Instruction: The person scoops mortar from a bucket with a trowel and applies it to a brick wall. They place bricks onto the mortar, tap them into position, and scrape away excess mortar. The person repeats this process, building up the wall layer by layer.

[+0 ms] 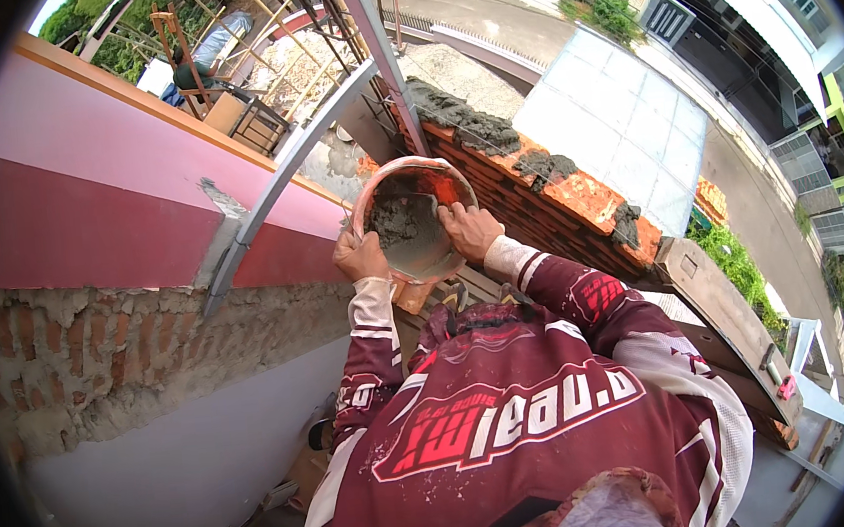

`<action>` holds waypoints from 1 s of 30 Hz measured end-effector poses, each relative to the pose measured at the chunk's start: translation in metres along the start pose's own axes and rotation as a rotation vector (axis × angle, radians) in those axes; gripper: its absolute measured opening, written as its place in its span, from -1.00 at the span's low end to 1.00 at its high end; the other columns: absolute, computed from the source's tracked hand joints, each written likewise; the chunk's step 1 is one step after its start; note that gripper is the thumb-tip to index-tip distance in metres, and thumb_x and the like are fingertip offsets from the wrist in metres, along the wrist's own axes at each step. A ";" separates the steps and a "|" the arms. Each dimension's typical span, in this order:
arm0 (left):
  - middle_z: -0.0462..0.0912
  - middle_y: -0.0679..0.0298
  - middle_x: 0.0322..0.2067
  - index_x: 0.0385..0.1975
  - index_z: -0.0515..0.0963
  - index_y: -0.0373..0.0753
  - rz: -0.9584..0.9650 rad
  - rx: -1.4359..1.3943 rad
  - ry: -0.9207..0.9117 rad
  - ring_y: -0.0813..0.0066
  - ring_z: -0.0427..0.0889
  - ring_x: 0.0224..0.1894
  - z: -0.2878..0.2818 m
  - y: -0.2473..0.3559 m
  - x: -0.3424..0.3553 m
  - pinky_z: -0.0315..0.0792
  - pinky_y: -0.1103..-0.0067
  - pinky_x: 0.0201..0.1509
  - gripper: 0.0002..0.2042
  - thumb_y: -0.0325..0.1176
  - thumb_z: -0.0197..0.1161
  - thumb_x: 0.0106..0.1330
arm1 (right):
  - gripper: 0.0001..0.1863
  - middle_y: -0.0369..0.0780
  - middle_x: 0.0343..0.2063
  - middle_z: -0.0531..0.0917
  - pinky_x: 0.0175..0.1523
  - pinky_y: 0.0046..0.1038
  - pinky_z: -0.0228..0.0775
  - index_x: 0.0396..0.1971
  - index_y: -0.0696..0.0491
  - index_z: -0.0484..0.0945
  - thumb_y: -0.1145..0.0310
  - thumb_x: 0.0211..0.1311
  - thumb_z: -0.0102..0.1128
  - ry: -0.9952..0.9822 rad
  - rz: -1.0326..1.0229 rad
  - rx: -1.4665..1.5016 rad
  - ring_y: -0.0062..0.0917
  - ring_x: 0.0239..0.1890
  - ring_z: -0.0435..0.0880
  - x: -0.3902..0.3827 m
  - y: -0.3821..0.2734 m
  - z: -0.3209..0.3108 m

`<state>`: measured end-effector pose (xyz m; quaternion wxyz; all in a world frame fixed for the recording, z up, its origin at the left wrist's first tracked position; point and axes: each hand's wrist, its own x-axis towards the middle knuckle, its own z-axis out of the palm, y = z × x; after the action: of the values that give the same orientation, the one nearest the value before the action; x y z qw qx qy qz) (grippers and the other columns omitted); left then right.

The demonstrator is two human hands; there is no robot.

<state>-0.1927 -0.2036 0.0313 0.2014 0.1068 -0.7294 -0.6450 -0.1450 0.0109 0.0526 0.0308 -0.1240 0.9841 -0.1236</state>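
Between my two hands is a round bucket with an orange inside smeared in grey. Wet grey mortar lies in it, toward the left side. My left hand is closed on the left part of the rim. On the right, my right hand grips the opposite part of the rim, fingers reaching over its edge. Just beyond the bucket and to the right runs a brick wall with lumps of wet mortar along its top.
A curved grey metal bar and an upright metal post stand close at the left and ahead. The pink and maroon wall bounds the left. A wooden board leans at the right. Far left, a person is among wooden poles.
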 end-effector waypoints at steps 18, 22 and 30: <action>0.69 0.00 0.01 -0.70 0.14 -0.31 0.170 -0.050 -0.259 0.76 0.48 -0.37 -0.003 0.068 -0.005 0.29 0.70 -0.39 -0.74 -0.73 0.10 -0.03 | -0.64 0.01 -0.31 0.71 -0.17 -0.14 0.56 -0.09 0.11 0.59 0.21 0.26 0.02 -0.259 0.114 0.640 -0.10 -0.28 0.71 -0.040 0.004 -0.009; 0.72 0.05 -0.05 -0.72 0.18 -0.33 0.210 -0.083 -0.168 0.79 0.39 -0.46 0.004 0.069 0.002 0.24 0.70 -0.45 -0.78 -0.73 0.05 -0.04 | -0.66 -0.05 -0.29 0.63 -0.28 -0.12 0.55 0.01 0.04 0.48 0.29 0.26 0.04 0.020 0.016 0.101 -0.10 -0.31 0.71 -0.047 0.010 -0.048; 0.68 -0.04 0.01 -0.68 0.22 -0.39 0.313 0.026 -0.249 0.56 0.64 -0.27 0.024 0.084 -0.022 0.45 0.62 -0.28 -0.81 -0.68 0.10 -0.02 | -0.68 0.05 -0.52 0.65 -0.34 -0.19 0.52 -0.28 0.16 0.55 0.18 0.33 0.00 -0.257 0.284 0.440 -0.17 -0.44 0.70 -0.020 0.016 -0.041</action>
<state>-0.1745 -0.1612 0.1087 0.2062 -0.0857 -0.7647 -0.6044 -0.1333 0.0406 0.0892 0.1985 0.0100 0.9292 -0.3117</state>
